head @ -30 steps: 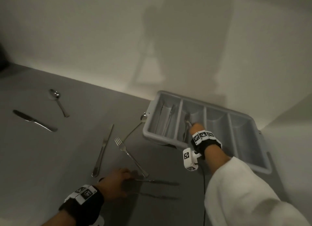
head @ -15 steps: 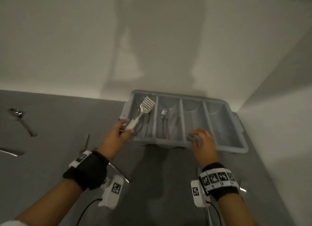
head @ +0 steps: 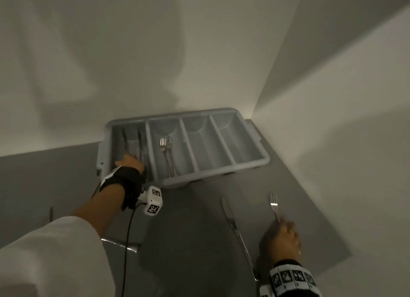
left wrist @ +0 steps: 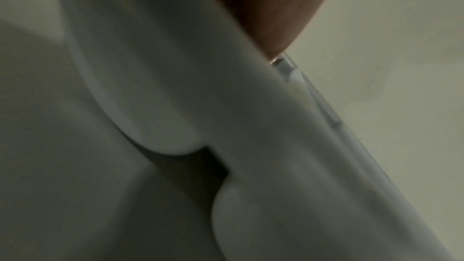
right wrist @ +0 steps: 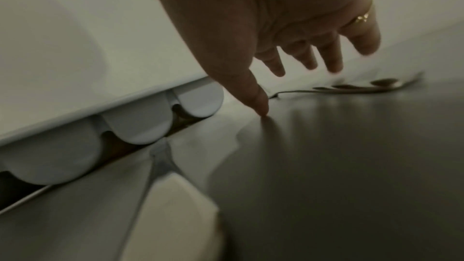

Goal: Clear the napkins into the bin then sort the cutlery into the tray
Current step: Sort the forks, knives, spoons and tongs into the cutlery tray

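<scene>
The grey four-compartment tray (head: 250,163) stands against the wall. Two knives (head: 139,141) lie in its leftmost compartment and two forks (head: 166,152) in the second; the other two look empty. My left hand (head: 129,163) reaches into the near end of the leftmost compartment at the knife handles, its fingers hidden; the left wrist view is a blur of tray rim (left wrist: 175,86). My right hand (head: 280,236) hovers with spread fingers at the handle end of a fork (head: 274,204) on the table. The fork (right wrist: 364,88) lies just beyond the fingertips (right wrist: 334,66). No napkins are in view.
A knife (head: 235,228) lies on the grey table (head: 199,241) left of my right hand. Another piece of cutlery (head: 121,244) shows under my left forearm. The table's right edge and walls are close behind and right of the tray (right wrist: 100,66).
My left hand has lowered its cutlery from above the tray into the leftmost compartment. My right hand has left the tray's near rim and come back to the fork on the table.
</scene>
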Demonstrator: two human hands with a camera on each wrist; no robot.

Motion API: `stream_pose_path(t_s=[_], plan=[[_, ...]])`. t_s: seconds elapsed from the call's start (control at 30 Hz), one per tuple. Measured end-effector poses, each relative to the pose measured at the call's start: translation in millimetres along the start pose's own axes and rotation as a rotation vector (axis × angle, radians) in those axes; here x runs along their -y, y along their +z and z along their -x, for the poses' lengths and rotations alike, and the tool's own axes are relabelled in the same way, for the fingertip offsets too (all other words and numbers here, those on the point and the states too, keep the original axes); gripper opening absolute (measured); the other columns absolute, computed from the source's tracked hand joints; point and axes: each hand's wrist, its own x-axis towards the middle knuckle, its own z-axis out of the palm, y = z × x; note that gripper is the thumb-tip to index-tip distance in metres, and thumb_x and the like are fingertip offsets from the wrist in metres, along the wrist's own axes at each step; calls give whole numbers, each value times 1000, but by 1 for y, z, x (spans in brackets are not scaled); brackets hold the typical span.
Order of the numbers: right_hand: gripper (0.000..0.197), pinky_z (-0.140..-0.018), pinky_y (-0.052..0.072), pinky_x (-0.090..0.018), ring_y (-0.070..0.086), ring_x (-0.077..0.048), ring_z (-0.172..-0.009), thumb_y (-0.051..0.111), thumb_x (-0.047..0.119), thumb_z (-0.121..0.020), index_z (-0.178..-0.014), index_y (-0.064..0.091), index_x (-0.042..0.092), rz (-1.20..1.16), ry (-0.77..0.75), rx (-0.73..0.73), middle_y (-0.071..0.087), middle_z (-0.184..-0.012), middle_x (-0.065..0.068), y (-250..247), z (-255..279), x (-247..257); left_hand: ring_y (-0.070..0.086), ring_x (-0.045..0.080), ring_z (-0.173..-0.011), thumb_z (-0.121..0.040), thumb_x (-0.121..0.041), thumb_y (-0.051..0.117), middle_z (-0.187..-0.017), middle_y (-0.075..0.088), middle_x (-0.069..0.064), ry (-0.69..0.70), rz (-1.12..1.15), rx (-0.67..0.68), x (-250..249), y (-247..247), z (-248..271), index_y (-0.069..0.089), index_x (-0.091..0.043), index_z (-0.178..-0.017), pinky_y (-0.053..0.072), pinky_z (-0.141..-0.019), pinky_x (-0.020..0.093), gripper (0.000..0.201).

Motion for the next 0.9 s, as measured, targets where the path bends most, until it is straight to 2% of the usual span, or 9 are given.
stream_pose_path(t_s=[0.27,0.33,0.43,0.57,0.63,0.7,0.77,0.83,0.9], plan=[[31,-93,49,-42,56,-35,-106,54,12,-83,-114,53,7,-68,56,-19,59,-115,-19,5,-19,-3,50,39,-119,-83,-13,61,-130,54,24,219,296,-24,16,-15,34,54,-8,-123,39,-105,40,41],[26,-91,49,-41,58,-33,-101,52,10,-85,-110,57,3,-124,61,16,61,-110,-20,5,-19,1,56,36,-111,-82,-4,61,-122,58,24,348,373,-70,26,-24,52,58,-4,-117,45,-96,31,35],[19,-86,41,-36,53,-33,-95,47,-5,-86,-102,55,-2,-286,-105,-25,55,-102,-22,-13,0,25,61,18,-87,-84,0,57,-100,66,9,500,486,-16,55,-40,85,64,-16,-100,48,-70,13,24],[32,-96,41,-43,54,-42,-99,49,-17,-78,-107,59,-10,-414,-454,-227,51,-113,-32,-46,21,89,62,11,-84,-84,2,56,-91,67,4,543,455,-32,109,-51,115,61,-37,-80,45,-85,21,39],[32,-94,41,-37,55,-36,-98,49,-16,-80,-108,60,-8,-469,-615,-228,54,-111,-27,-53,23,131,62,14,-86,-83,8,54,-89,67,5,466,426,-83,131,-55,130,61,-34,-77,43,-79,4,43],[33,-81,47,-28,59,-28,-86,46,-13,-83,-110,58,0,-565,-689,-77,58,-97,-17,-55,25,180,63,-1,-79,-82,10,54,-88,66,4,390,417,-123,150,-58,144,60,-33,-75,39,-70,-7,44],[30,-52,51,-16,61,-15,-58,42,-12,-85,-104,57,6,-665,-645,146,58,-83,-14,-47,18,230,59,-17,-71,-82,9,54,-90,67,3,333,418,-159,168,-61,156,58,-35,-73,37,-67,-10,46],[27,-37,44,-13,51,-5,-38,40,-11,-87,-105,59,-3,-642,-592,287,55,-67,-10,-29,3,275,60,-7,-70,-83,7,54,-91,66,2,285,399,-198,184,-64,166,59,-34,-75,37,-64,-9,42],[27,-47,44,-22,51,-12,-47,43,-6,-89,-111,59,-9,-486,-630,344,59,-70,-14,-13,-5,313,55,2,-61,-86,3,52,-89,65,1,225,395,-224,199,-67,176,63,-26,-82,42,-57,-2,31]])
